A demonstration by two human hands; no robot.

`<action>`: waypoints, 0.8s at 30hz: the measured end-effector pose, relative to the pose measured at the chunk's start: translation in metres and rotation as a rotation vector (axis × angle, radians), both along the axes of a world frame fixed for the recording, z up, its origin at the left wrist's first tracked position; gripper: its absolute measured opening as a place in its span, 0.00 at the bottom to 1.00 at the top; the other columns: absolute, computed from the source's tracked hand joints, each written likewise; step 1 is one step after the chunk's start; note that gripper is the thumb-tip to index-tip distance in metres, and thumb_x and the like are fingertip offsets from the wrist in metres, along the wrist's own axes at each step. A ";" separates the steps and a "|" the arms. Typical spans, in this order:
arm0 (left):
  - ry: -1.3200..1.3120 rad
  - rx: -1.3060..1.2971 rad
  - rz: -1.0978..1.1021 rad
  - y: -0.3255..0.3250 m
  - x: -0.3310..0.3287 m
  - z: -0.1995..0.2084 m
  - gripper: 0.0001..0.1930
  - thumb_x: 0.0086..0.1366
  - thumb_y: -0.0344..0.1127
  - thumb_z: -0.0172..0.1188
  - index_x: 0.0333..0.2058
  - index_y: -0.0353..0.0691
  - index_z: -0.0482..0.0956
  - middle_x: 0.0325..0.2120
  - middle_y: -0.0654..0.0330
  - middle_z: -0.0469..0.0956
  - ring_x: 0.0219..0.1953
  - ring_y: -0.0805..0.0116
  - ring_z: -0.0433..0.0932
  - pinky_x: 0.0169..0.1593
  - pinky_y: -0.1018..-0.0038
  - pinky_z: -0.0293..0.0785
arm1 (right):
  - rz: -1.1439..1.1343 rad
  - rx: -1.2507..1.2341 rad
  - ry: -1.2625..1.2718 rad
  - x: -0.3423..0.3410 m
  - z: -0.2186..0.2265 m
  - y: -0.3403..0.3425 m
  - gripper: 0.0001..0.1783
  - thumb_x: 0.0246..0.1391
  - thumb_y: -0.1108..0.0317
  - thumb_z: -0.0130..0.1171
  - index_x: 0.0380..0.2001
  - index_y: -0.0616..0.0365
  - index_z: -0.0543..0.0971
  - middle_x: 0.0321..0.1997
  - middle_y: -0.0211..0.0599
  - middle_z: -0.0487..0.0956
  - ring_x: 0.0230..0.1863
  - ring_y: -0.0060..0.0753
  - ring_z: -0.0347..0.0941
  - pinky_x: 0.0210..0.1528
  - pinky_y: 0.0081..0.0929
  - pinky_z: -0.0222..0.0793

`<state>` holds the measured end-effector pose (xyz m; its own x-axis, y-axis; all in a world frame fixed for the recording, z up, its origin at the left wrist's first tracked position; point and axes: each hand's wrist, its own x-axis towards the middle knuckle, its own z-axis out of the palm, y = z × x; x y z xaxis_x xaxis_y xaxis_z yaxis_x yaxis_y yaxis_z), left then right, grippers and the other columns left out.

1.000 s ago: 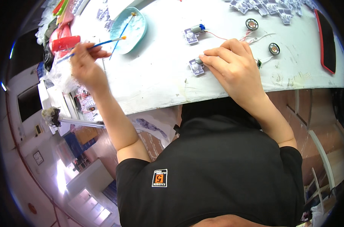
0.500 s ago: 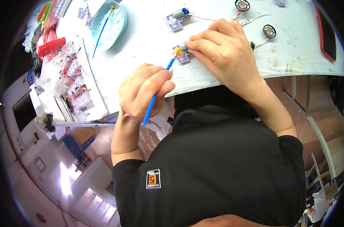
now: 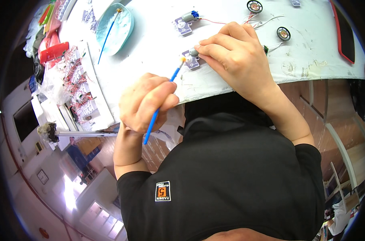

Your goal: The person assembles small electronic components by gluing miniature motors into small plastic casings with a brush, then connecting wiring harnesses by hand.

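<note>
Between the fingers of my left hand [image 3: 146, 102] is a blue-handled brush [image 3: 152, 124], its yellowish bristles up beside a small gear motor. My right hand [image 3: 238, 56] pinches the grey motor can [image 3: 193, 52], whose pale plastic gearbox [image 3: 193, 62] lies on the table. The bristle tip is at the gearbox's left edge; whether it touches I cannot tell. Farther back lies a second gear motor [image 3: 184, 25] with a blue end and a red wire. Past my right hand are two small round black speakers [image 3: 283, 34] on thin wires, and a green circuit board [image 3: 265, 50] partly hidden by the hand.
A pale blue dish [image 3: 128, 34] of white paste, with another thin blue brush [image 3: 106, 43] resting in it, stands at the back left. Rows of wired white parts [image 3: 82, 90] fill the left side. A red-edged black device [image 3: 345, 36] lies at the table's right.
My left hand has drawn the brush back toward me and to the left, off the middle of the gearbox. My right hand has shifted very slightly, still pinching the motor.
</note>
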<state>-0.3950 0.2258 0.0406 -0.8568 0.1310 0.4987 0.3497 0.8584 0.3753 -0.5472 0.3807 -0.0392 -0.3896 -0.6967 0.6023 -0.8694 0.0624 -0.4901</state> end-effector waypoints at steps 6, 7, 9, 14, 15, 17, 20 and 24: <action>0.017 -0.050 -0.088 0.008 -0.015 -0.006 0.12 0.60 0.31 0.69 0.31 0.29 0.75 0.21 0.54 0.75 0.20 0.61 0.75 0.20 0.71 0.72 | -0.015 -0.021 0.005 0.001 0.000 -0.001 0.05 0.45 0.68 0.68 0.28 0.53 0.84 0.32 0.21 0.82 0.40 0.27 0.73 0.45 0.30 0.66; -0.016 -0.046 -0.101 0.008 -0.012 -0.005 0.12 0.59 0.30 0.69 0.31 0.29 0.75 0.21 0.55 0.75 0.19 0.61 0.75 0.20 0.71 0.71 | 0.004 -0.001 -0.001 0.000 0.000 0.001 0.08 0.44 0.68 0.70 0.31 0.52 0.84 0.36 0.20 0.84 0.40 0.26 0.73 0.45 0.30 0.64; -0.090 -0.068 -0.097 0.005 -0.004 -0.002 0.10 0.70 0.32 0.58 0.34 0.28 0.75 0.24 0.51 0.79 0.22 0.58 0.78 0.25 0.70 0.75 | 0.000 0.003 0.006 0.000 0.000 0.000 0.08 0.44 0.68 0.70 0.31 0.52 0.84 0.36 0.20 0.84 0.40 0.26 0.73 0.45 0.30 0.64; -0.068 0.001 -0.027 -0.002 -0.003 0.004 0.11 0.73 0.32 0.53 0.36 0.28 0.74 0.24 0.52 0.80 0.22 0.59 0.79 0.26 0.69 0.77 | 0.005 0.020 0.005 0.000 0.001 0.001 0.07 0.44 0.68 0.70 0.30 0.52 0.84 0.36 0.20 0.84 0.40 0.26 0.73 0.45 0.30 0.64; -0.028 0.021 -0.041 -0.001 -0.006 0.004 0.07 0.66 0.29 0.60 0.34 0.28 0.75 0.23 0.52 0.78 0.21 0.59 0.78 0.24 0.70 0.75 | -0.014 -0.004 0.030 0.000 0.001 -0.001 0.05 0.45 0.67 0.68 0.27 0.53 0.84 0.32 0.21 0.82 0.40 0.27 0.73 0.45 0.30 0.65; 0.000 0.018 -0.073 0.002 -0.013 -0.002 0.08 0.57 0.24 0.68 0.30 0.28 0.77 0.21 0.53 0.76 0.20 0.60 0.77 0.22 0.71 0.73 | -0.030 -0.028 0.056 0.001 0.001 -0.002 0.04 0.45 0.66 0.66 0.24 0.54 0.83 0.28 0.23 0.81 0.39 0.27 0.73 0.45 0.30 0.67; -0.039 -0.018 -0.044 -0.001 -0.007 -0.003 0.08 0.56 0.24 0.68 0.30 0.29 0.77 0.21 0.53 0.76 0.20 0.60 0.77 0.22 0.71 0.72 | -0.030 -0.041 0.040 0.001 0.000 -0.001 0.04 0.45 0.66 0.66 0.23 0.54 0.82 0.28 0.23 0.81 0.39 0.28 0.73 0.46 0.30 0.66; -0.023 -0.002 -0.038 0.000 -0.004 0.001 0.08 0.55 0.22 0.68 0.30 0.29 0.77 0.21 0.54 0.75 0.20 0.60 0.77 0.21 0.71 0.72 | -0.001 0.005 0.006 0.001 0.000 0.001 0.07 0.45 0.68 0.70 0.30 0.53 0.85 0.35 0.20 0.84 0.39 0.26 0.73 0.44 0.31 0.64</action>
<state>-0.3986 0.2258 0.0416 -0.8625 0.1648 0.4785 0.3733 0.8456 0.3817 -0.5463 0.3813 -0.0389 -0.3863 -0.6995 0.6012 -0.8724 0.0655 -0.4844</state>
